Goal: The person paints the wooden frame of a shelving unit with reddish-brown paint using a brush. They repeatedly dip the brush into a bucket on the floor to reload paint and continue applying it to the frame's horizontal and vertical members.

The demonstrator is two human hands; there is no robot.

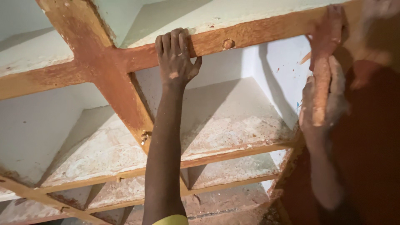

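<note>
Right hand [323, 104] at three o'clock wraps fingers around a stiff, gritty brush [321, 79]; left hand [176, 58] at twelve hooks pressed-together fingers over the rigid shelf rail [250, 33].

Wooden shelf unit [233, 37] with pale, dusty boards [233, 125], reddish-brown painted front edges.
</note>
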